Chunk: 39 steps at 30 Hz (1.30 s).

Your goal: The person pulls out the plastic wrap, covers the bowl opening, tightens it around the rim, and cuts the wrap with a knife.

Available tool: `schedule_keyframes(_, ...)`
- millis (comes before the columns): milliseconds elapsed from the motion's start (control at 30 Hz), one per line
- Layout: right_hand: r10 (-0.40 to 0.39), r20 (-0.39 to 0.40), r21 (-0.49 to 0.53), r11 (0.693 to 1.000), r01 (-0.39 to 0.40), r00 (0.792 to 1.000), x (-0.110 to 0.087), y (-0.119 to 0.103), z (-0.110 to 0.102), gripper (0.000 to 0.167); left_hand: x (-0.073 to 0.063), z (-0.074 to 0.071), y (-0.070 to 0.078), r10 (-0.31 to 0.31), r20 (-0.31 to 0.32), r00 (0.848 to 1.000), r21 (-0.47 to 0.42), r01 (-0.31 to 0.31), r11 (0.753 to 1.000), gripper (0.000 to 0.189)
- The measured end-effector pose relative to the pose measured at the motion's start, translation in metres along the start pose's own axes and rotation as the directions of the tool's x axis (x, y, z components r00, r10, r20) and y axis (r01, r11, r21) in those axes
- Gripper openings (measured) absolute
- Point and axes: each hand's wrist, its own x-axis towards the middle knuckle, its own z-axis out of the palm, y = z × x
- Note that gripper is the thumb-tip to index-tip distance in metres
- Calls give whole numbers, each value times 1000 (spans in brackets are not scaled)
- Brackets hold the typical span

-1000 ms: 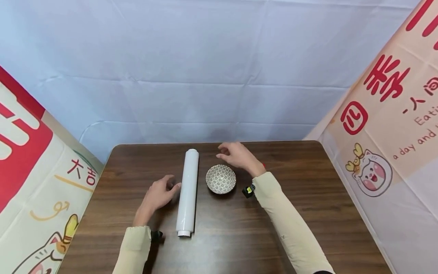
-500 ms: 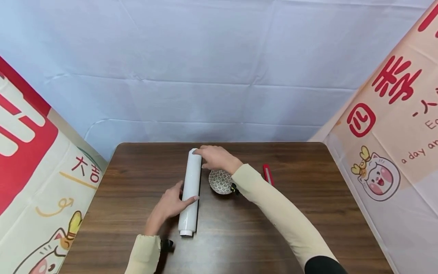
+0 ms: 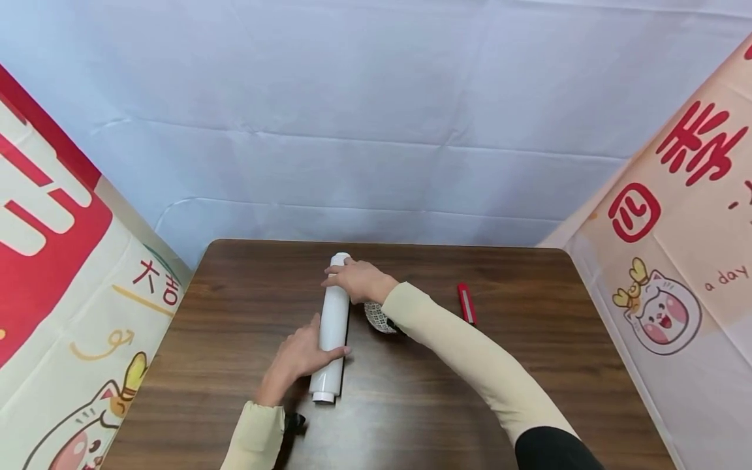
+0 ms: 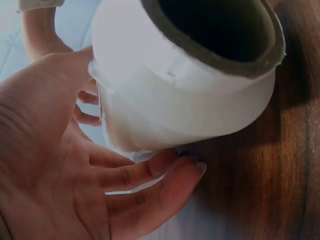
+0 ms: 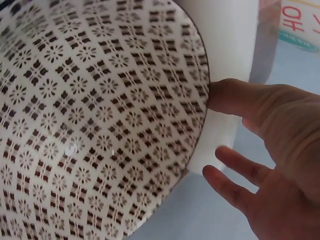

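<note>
A white roll of plastic wrap (image 3: 333, 323) lies lengthwise on the wooden table. My left hand (image 3: 302, 352) holds its nearer half, thumb across the top and fingers along the left side. In the left wrist view the roll's hollow core (image 4: 215, 30) faces the camera, with my fingers curving beneath the film. Toward the far end, my right hand (image 3: 361, 281) grips the roll with its fingers over the top. A patterned bowl (image 5: 90, 115) fills much of the right wrist view, with my right thumb beside its rim. From the head, my right hand and sleeve partly cover this bowl.
Right of the bowl lies a slim red tool (image 3: 467, 303) with a grey strip, its near end partly behind the right sleeve. The brown table (image 3: 558, 365) meets a pale cloth backdrop (image 3: 376, 143) at its far edge. Printed banners hang on both sides.
My right hand has moved left from above the bowl onto the roll's far end. My left hand has moved right and taken hold of the roll. The red tool has come into view.
</note>
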Motion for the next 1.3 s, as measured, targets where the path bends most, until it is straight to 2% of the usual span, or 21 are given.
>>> schedule_keyframes(267,40,2,-52,998,-40,999,5,-7,-1,64,3,0,0,30,-5,1000,-109,-31,994,87)
schedule_keyframes(467,48,-5,-108,993,-48,999,10,-8,0,63,2,0,0,25,-13,1000,-191,-27,981,76)
schedule_keyframes(600,63,8,-145,988,-62,998,14,-9,3,65,-2,0,-7,56,-33,998,-317,-63,946,69)
schedule_keyframes(700,69,15,-162,985,-66,997,17,-5,2,65,-4,-5,-14,107,-59,992,-379,-122,917,70)
schedule_keyframes(800,66,-9,-185,981,-66,998,19,0,-4,65,-2,-16,-18,155,-79,985,-348,-173,922,74)
schedule_keyframes(967,89,-76,-188,977,-102,993,10,13,-20,69,3,-40,-16,225,-83,971,-267,-239,934,84)
schedule_keyframes(1133,110,-90,-105,987,-119,990,-7,25,-23,72,11,-59,-14,260,-35,965,-237,-261,936,89)
schedule_keyframes(1300,145,-166,2,989,-147,975,-27,43,-24,76,24,-77,-4,306,-16,952,-180,-303,936,84)
